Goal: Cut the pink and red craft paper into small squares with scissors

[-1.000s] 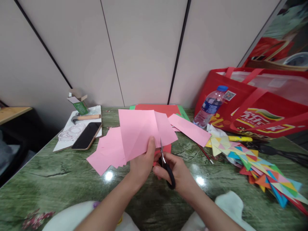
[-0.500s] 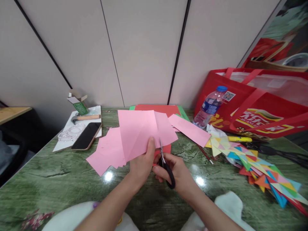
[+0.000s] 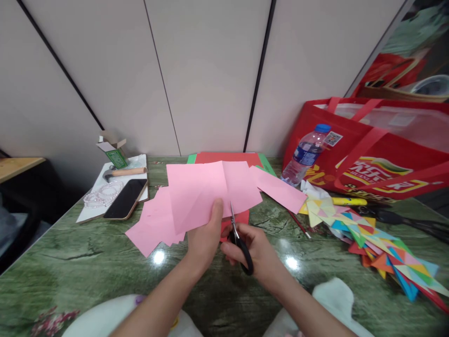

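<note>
Looking down from the head camera, a glossy green marble-patterned table (image 3: 87,262) fills the lower half of the picture and catches two bright spots of light. It meets a pale panelled wall (image 3: 210,70) split by dark seams. A wooden surface (image 3: 17,164) shows at the far left edge.

The left hand (image 3: 203,238) pinches a creased pink sheet (image 3: 206,187) by its lower edge, thumb on top, lifting it above the table centre. The right hand (image 3: 257,252) grips black-handled scissors (image 3: 240,243), with fingers through the loops and the blades meeting the sheet's lower edge just beside the thumb. More pink paper (image 3: 154,222) lies beneath to the left, and red and green sheets (image 3: 228,157) lie by the wall.

At the left sit a dark phone (image 3: 125,199), a hammer (image 3: 124,172), beaded bracelets (image 3: 101,193) and a small open box (image 3: 114,150) with a green label too small to read. At the right, a water bottle (image 3: 307,152) with a blue cap and blue label leans against a red bag (image 3: 379,154). The bag bears a QR code (image 3: 332,138) and a yellow-and-white logo whose lettering I cannot make out. In front of the bag lie a yellow marker (image 3: 347,201) and multicoloured folded triangles (image 3: 379,243).
</note>
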A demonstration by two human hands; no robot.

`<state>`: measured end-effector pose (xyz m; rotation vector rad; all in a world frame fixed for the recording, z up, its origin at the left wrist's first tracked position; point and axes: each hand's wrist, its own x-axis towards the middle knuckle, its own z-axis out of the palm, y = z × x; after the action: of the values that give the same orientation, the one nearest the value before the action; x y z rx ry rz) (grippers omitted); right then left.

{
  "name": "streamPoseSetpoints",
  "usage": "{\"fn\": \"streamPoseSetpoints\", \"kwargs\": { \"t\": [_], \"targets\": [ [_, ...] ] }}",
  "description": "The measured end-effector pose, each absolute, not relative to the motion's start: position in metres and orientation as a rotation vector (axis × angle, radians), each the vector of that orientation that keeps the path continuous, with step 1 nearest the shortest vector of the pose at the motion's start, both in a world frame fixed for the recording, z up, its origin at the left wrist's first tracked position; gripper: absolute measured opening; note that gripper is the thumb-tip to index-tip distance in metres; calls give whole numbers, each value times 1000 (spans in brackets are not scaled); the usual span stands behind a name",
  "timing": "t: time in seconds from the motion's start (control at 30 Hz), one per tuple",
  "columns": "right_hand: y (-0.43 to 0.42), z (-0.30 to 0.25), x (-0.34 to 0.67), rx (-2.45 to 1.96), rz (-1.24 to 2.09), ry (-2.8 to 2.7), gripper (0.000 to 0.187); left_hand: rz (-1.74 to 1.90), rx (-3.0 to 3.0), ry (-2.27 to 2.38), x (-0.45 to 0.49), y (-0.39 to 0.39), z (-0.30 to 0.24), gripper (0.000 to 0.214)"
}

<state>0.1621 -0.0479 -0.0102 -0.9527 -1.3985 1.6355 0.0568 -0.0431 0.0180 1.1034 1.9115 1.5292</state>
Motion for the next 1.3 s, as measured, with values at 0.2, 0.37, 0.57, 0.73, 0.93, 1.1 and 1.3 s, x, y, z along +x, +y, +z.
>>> {"fn": "streamPoseSetpoints", "kwargs": {
  "t": [0.2,0.37,0.57,0.73,0.93,1.1,1.3],
  "targets": [
    [-46,-10,164,-876,1631,-1383,37,1468,1114,1938,61,-44,23,26],
    [-46,-12,164,-884,1644,-1350,38,1485,1086,1926,63,-45,22,25],
    [-47,-13,164,-867,1640,-1345,36,1448,1080,1916,62,-46,20,27],
    [-46,-13,165,-861,1641,-1339,36,1448,1034,1901,64,-47,23,25],
    [-45,-11,163,-840,1673,-1295,34,1450,1029,1883,65,-48,26,22],
    [-45,-12,163,-851,1689,-1268,34,1408,1038,1874,64,-48,27,22],
    [-47,-9,163,-887,1708,-1244,34,1373,1032,1843,65,-48,29,21]
  ]
}}
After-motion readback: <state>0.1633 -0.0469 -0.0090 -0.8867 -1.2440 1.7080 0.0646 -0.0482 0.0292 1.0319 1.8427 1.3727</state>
